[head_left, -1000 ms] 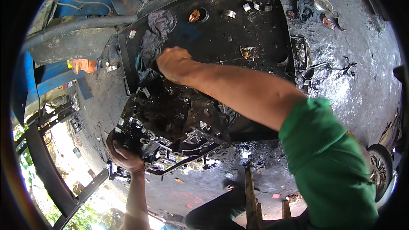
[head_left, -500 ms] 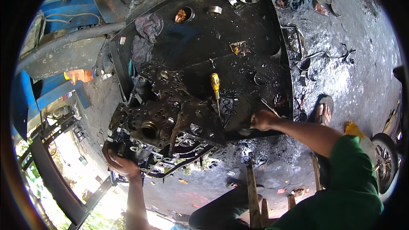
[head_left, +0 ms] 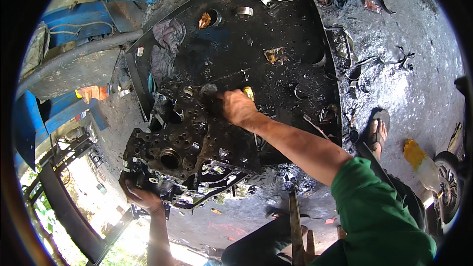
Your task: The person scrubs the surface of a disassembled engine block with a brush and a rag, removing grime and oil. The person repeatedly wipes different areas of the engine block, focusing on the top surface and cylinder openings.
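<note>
A greasy engine block [head_left: 189, 140] lies at the left front of the dark metal tray [head_left: 288, 24]. My left hand [head_left: 143, 196] is closed around its near left corner. Over the block's far right part, my right hand [head_left: 237, 107] is curled with its knuckles up. A dark, greyish wad [head_left: 209, 90] shows at its fingertips; its kind cannot be made out. Just beyond those knuckles, the yellow handle of a screwdriver [head_left: 249, 92] peeks out, mostly hidden by the hand. A thin stick-like tool [head_left: 315, 125] rests at the tray's right front.
Crumpled rags [head_left: 167, 39] lie along the tray's left side. Metal ring pieces [head_left: 245, 11] and a scrap of wrapper [head_left: 276, 56] are scattered on it. A sandalled foot [head_left: 379, 130] and a yellow-and-clear container [head_left: 420, 162] are at the right. Wooden legs [head_left: 295, 221] stand in front.
My right hand has moved left and away from me, from the tray's right front to the far part of the block, now covering most of the screwdriver. My left hand stays on the corner.
</note>
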Tool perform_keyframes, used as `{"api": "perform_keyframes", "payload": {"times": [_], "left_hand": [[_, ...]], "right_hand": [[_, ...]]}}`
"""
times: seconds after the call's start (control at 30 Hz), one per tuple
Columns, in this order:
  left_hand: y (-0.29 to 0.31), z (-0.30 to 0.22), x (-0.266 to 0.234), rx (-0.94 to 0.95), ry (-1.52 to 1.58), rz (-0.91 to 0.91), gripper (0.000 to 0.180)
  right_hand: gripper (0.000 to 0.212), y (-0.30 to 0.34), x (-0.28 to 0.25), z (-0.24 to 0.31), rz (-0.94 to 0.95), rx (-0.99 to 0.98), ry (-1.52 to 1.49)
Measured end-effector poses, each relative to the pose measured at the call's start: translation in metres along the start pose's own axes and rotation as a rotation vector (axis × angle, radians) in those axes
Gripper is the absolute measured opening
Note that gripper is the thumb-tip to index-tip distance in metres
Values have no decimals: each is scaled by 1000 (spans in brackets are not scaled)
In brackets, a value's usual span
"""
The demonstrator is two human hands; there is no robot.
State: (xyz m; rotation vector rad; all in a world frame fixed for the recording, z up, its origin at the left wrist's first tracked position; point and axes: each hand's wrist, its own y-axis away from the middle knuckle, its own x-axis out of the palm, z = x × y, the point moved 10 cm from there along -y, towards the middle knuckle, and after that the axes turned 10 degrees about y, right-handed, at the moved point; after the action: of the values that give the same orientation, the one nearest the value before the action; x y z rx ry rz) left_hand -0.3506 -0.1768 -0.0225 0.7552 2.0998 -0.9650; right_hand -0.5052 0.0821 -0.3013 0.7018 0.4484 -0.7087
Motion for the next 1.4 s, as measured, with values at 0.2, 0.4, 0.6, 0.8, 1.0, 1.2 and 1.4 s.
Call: {"api": "perform_keyframes", "payload": {"times": [0.2, 0.4, 0.6, 0.8, 1.0, 1.2, 1.4], "left_hand": [[4, 12, 0, 121, -21, 50, 32], [5, -7, 3, 385, -250, 128, 20], [4, -20, 9, 405, -250, 185, 20], [3, -3, -1, 241, -115, 81, 38], [0, 1, -1, 122, -8, -11, 39], [0, -17, 3, 160, -51, 63, 25], [4, -27, 8, 416, -195, 123, 20]], "right_hand": [[30, -13, 4, 10, -53, -50, -17], [36, -12, 23, 7, 146, 18, -46], [19, -24, 6, 4, -332, -30, -181], [29, -54, -21, 41, -63, -263, 65], [14, -29, -51, 89, -631, -600, 750], [24, -35, -40, 50, -163, -192, 148], [25, -41, -20, 19, 86, 10, -96]]}}
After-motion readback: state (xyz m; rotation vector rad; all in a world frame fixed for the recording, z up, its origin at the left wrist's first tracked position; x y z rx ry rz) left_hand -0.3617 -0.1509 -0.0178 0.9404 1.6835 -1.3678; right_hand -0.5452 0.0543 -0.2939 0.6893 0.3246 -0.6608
